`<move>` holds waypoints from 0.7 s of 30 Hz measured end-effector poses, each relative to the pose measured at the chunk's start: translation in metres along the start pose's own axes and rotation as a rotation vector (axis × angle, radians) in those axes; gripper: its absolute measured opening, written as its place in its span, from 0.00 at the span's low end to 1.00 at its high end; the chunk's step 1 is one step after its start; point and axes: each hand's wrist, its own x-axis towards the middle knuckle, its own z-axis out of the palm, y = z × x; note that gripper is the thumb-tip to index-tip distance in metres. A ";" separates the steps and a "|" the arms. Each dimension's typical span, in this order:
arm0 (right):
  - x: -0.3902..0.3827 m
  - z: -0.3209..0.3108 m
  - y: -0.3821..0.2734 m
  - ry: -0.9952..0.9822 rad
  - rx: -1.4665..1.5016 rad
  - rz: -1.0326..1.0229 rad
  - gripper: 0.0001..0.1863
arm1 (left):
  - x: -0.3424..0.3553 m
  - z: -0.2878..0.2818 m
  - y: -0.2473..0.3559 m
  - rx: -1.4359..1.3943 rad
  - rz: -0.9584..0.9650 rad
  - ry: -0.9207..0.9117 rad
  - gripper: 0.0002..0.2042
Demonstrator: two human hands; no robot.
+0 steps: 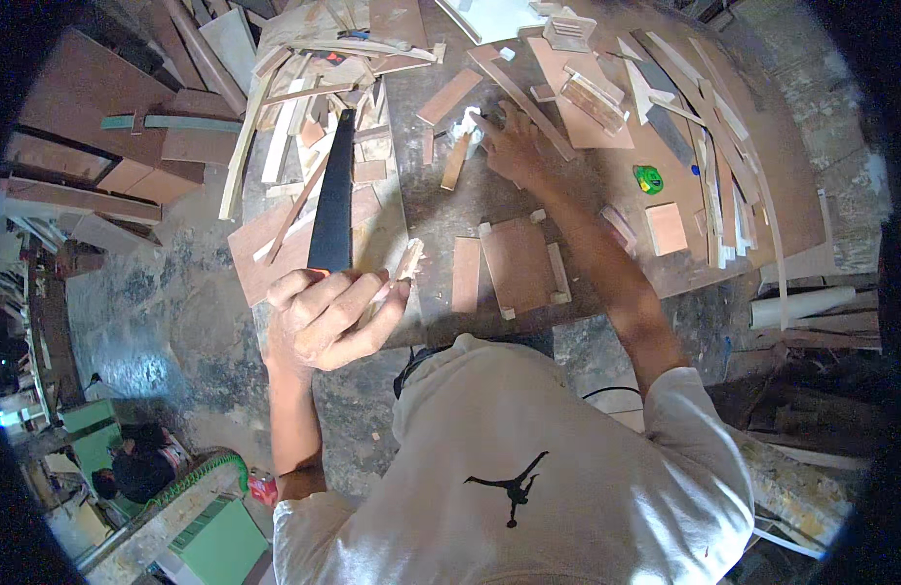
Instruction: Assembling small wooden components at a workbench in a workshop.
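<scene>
My left hand [331, 317] is raised near the table's front edge, its fingers closed on a small light wood piece [409, 259] with a rough end. Right behind its knuckles is a dark tapering saw blade [335, 195] with a bit of orange at its base. The hand hides the rest of the saw, so whether it touches it cannot be told. My right hand [514, 146] reaches far across, fingers apart, the index fingertip at a white smeared lump [467, 127]. Out of that lump sticks a narrow wood strip [456, 164].
Below my right hand lies a brown board [520, 268] with small wood blocks at its edges, beside a narrow panel [466, 275]. A green tape measure [648, 179] and a square wood piece [667, 228] lie rightward. Scrap strips [304, 127] pile up at left, long strips [723, 146] at right.
</scene>
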 end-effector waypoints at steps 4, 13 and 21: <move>0.003 0.009 -0.002 -0.067 -0.012 -0.025 0.31 | -0.014 -0.001 -0.002 0.022 -0.053 -0.005 0.18; 0.003 0.017 0.003 0.086 -0.012 -0.041 0.30 | -0.014 0.007 -0.003 -0.031 -0.120 -0.041 0.18; 0.001 0.017 0.003 0.069 0.055 0.030 0.28 | -0.015 0.011 -0.003 -0.065 -0.122 -0.037 0.20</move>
